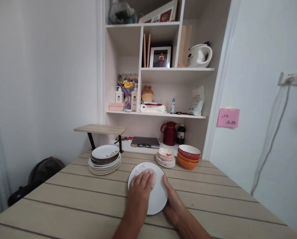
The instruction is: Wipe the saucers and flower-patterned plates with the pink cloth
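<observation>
A white plate [157,200] with a dark rim and a faint floral print is held tilted above the wooden table, its face towards me. My right hand [173,202] grips its right edge, thumb on the front and the other fingers behind, mostly hidden. Against the plate's upper middle, my left hand [140,186] presses a pale pink cloth [152,176]; much of the cloth is covered by the fingers. To the left stands a stack of plates [105,162], the top one bearing a similar floral print.
Small dishes [165,158] and a stack of red and orange bowls [188,156] stand at the table's back right. A small raised shelf [100,129] is behind the plate stack. Farther back are a laptop [145,141] with glasses and a red jug [169,133].
</observation>
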`<action>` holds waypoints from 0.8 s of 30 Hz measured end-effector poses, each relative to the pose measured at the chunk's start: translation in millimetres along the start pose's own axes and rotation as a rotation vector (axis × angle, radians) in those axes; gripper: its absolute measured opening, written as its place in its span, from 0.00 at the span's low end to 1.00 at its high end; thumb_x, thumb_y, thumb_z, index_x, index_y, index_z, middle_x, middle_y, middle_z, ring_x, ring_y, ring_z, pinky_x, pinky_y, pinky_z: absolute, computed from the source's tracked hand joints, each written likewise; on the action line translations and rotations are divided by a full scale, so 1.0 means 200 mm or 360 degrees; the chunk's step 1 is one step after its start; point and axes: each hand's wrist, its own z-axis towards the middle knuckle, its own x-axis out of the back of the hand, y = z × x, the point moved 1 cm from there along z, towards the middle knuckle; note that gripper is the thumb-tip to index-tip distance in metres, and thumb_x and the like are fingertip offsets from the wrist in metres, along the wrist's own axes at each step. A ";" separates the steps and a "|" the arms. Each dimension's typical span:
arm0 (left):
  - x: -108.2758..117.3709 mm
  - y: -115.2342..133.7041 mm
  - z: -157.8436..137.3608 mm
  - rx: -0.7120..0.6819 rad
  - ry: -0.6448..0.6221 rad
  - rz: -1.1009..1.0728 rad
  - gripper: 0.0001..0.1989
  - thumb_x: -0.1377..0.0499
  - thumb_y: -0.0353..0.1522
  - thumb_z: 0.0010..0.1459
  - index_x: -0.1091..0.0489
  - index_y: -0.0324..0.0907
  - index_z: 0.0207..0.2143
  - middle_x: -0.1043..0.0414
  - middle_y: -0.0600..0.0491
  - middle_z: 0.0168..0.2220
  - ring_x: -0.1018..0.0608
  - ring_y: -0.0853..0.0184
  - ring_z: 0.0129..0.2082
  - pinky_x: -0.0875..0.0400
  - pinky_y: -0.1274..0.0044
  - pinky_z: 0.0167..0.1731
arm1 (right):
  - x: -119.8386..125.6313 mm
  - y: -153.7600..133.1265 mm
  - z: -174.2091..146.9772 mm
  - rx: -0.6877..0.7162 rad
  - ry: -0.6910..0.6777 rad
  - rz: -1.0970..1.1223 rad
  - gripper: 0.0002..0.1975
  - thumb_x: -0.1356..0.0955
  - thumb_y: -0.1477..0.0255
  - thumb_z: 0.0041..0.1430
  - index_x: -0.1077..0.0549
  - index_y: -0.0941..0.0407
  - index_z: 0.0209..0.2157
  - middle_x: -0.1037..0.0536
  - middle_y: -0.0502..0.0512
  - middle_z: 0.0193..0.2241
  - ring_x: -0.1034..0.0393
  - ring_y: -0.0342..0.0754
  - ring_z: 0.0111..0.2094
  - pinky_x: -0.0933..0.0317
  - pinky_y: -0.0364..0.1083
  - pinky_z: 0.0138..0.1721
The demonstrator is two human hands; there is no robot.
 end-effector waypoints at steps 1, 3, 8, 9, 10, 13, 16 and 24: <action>0.01 -0.01 0.00 0.0082 0.0014 0.0067 0.20 0.46 0.26 0.62 0.35 0.44 0.56 0.28 0.52 0.54 0.28 0.60 0.52 0.33 0.66 0.49 | -0.01 0.01 0.00 -0.0008 0.0002 -0.0009 0.37 0.33 0.50 0.54 0.32 0.63 0.56 0.20 0.65 0.45 0.26 0.57 0.48 0.40 0.53 0.55; 0.03 -0.04 0.01 0.0249 0.0025 0.0186 0.19 0.45 0.26 0.61 0.34 0.43 0.55 0.27 0.50 0.53 0.27 0.58 0.51 0.34 0.63 0.48 | -0.02 0.01 -0.01 -0.0006 0.0011 -0.0007 0.36 0.33 0.50 0.55 0.31 0.63 0.56 0.20 0.65 0.45 0.26 0.56 0.48 0.40 0.53 0.55; 0.03 -0.07 -0.01 0.0286 -0.0039 0.0225 0.20 0.43 0.23 0.58 0.32 0.41 0.53 0.26 0.48 0.51 0.26 0.57 0.49 0.33 0.62 0.47 | 0.02 -0.02 0.02 0.0082 0.0120 0.0064 0.37 0.33 0.49 0.53 0.32 0.61 0.56 0.19 0.64 0.43 0.26 0.59 0.48 0.39 0.56 0.54; 0.02 -0.06 -0.01 0.0241 -0.0042 0.0194 0.20 0.43 0.23 0.58 0.32 0.41 0.53 0.26 0.49 0.50 0.26 0.58 0.49 0.32 0.64 0.47 | 0.03 -0.03 0.03 0.0103 0.0132 0.0082 0.38 0.33 0.48 0.53 0.32 0.61 0.56 0.19 0.64 0.43 0.26 0.59 0.48 0.38 0.57 0.53; 0.01 -0.05 -0.02 0.0182 -0.0038 0.0148 0.19 0.44 0.23 0.58 0.31 0.41 0.52 0.26 0.49 0.50 0.26 0.59 0.49 0.31 0.65 0.47 | 0.05 -0.05 0.03 0.0125 0.0137 0.0100 0.38 0.33 0.47 0.52 0.32 0.60 0.56 0.19 0.65 0.43 0.26 0.60 0.48 0.38 0.58 0.53; -0.01 -0.01 -0.02 -0.0024 -0.0023 -0.0049 0.19 0.46 0.23 0.60 0.32 0.43 0.53 0.26 0.51 0.51 0.27 0.62 0.50 0.30 0.69 0.48 | 0.07 -0.09 0.04 0.0173 0.0193 0.0110 0.41 0.34 0.44 0.50 0.31 0.61 0.55 0.19 0.65 0.42 0.26 0.61 0.48 0.37 0.58 0.52; 0.00 0.04 -0.01 -0.0158 -0.0037 -0.0212 0.20 0.49 0.23 0.62 0.33 0.45 0.55 0.27 0.53 0.52 0.27 0.64 0.52 0.31 0.71 0.50 | 0.07 -0.11 0.02 0.0157 0.0266 0.0063 0.41 0.33 0.44 0.49 0.30 0.63 0.54 0.18 0.66 0.41 0.26 0.61 0.47 0.36 0.57 0.50; 0.03 0.04 0.02 -0.0198 -0.0024 -0.0144 0.20 0.49 0.27 0.64 0.35 0.47 0.57 0.28 0.54 0.54 0.29 0.64 0.55 0.32 0.69 0.51 | -0.03 -0.01 -0.03 -0.0026 -0.0024 0.0007 0.37 0.34 0.50 0.56 0.32 0.65 0.55 0.21 0.66 0.46 0.26 0.56 0.49 0.39 0.51 0.55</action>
